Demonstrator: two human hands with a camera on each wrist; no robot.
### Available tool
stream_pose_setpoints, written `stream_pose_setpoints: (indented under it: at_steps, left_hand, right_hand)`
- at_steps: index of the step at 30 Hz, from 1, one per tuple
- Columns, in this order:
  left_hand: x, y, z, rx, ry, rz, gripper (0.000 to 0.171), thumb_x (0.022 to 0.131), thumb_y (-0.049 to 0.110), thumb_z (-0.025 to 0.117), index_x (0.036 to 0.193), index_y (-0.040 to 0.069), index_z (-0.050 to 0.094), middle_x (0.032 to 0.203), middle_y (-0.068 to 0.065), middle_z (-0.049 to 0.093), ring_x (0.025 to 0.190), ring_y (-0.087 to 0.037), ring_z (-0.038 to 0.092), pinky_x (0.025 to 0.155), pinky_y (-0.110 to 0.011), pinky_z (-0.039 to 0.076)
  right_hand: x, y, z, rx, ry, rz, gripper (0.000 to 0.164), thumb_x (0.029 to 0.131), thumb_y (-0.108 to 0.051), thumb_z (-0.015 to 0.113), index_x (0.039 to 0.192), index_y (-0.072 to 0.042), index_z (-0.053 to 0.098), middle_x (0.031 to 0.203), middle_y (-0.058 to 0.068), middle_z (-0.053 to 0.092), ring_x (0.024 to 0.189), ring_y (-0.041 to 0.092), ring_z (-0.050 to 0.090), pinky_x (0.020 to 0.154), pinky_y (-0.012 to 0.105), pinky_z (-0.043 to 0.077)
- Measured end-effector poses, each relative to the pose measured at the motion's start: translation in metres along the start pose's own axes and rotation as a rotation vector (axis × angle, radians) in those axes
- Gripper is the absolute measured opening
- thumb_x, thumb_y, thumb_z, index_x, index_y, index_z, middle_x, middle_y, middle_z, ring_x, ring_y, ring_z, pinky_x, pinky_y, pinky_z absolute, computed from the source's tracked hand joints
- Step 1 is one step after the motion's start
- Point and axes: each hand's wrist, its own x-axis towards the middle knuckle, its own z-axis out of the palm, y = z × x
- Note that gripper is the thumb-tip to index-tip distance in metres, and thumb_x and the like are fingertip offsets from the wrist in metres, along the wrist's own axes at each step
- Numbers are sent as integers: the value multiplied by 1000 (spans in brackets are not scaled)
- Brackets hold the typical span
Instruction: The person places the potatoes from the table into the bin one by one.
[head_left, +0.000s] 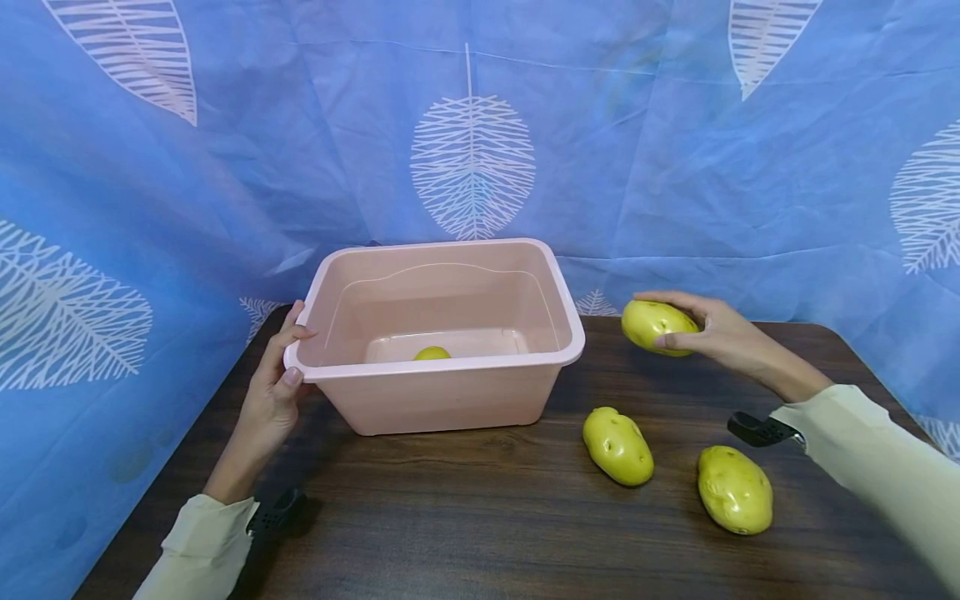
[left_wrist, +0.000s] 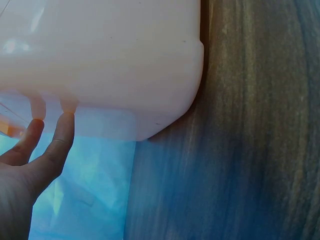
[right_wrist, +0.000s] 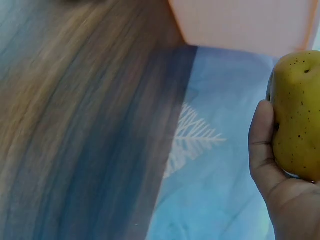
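A pink plastic tub (head_left: 442, 398) stands toward the back of the table. At its left end my left hand (head_left: 275, 387) grips the rim, thumb at the front corner and fingers over the edge; the left wrist view shows fingertips (left_wrist: 67, 125) against the tub's wall. Right of the tub, my right hand (head_left: 701, 327) holds a yellow potato (head_left: 651, 325) between thumb and fingers, up above the table; the right wrist view shows the potato (right_wrist: 300, 115) against the palm side. Inside the tub lies another potato (head_left: 432, 353), partly hidden by the front wall.
Two more potatoes lie on the dark wooden table (head_left: 450, 517): one potato (head_left: 618, 447) right of the tub's front, the other potato (head_left: 735, 490) farther right and nearer me. A blue cloth (head_left: 637, 167) with white leaf prints hangs behind the table.
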Motion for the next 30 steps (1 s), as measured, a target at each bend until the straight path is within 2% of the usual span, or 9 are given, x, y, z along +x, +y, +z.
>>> stream_pose_setpoints:
  at_steps: [4, 11, 20, 30]
  left_hand:
    - [0, 0, 0, -3, -2, 2, 48, 108, 30, 51, 152, 11, 41, 175, 16, 12, 160, -44, 17, 108, -77, 32]
    - [1, -1, -1, 12, -1, 4, 48, 109, 30, 50, 152, 11, 41, 175, 15, 12, 159, -46, 18, 106, -77, 34]
    - [1, 0, -1, -22, -17, 7, 47, 108, 25, 51, 152, 11, 40, 175, 16, 11, 159, -45, 16, 109, -80, 28]
    - [0, 0, -1, -63, -15, -6, 46, 109, 23, 52, 151, 10, 41, 176, 13, 12, 159, -46, 17, 111, -77, 27]
  right_hand:
    - [-2, -13, -2, 14, 14, -41, 63, 100, -18, 70, 159, -22, 46, 155, 12, 47, 111, 7, 57, 82, 25, 55]
    - [-7, -32, -2, 93, 54, -77, 62, 96, -7, 72, 154, -21, 53, 142, -12, 55, 111, 9, 59, 80, 25, 56]
    - [-12, -64, -2, 92, 14, -161, 63, 96, -5, 70, 154, -23, 53, 146, -10, 55, 115, 12, 58, 83, 24, 54]
    - [-8, -105, 10, 82, -41, -238, 62, 92, -8, 72, 151, -24, 57, 142, -5, 63, 116, 15, 60, 88, 23, 52]
